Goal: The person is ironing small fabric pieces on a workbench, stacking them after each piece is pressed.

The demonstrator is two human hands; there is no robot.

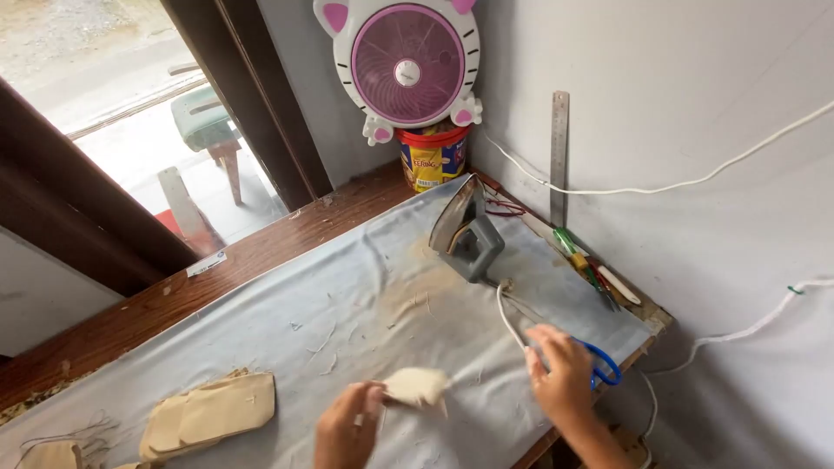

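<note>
Pinching a small beige fabric piece [415, 386] flat on the grey cloth-covered table [261, 321], the left hand [346, 426] steadies it while the right hand [560, 375] closes around blue-handled scissors [604, 365] near the upended iron [466, 230]

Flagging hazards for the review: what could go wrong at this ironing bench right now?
1. The right hand reaches onto blue-handled scissors lying across the iron's cord; a nick or tug seems possible.
2. The iron stands upright near scorch marks; a pulled cord might topple it.
3. The left hand pinches a small tan fabric piece, near any cut.
</note>
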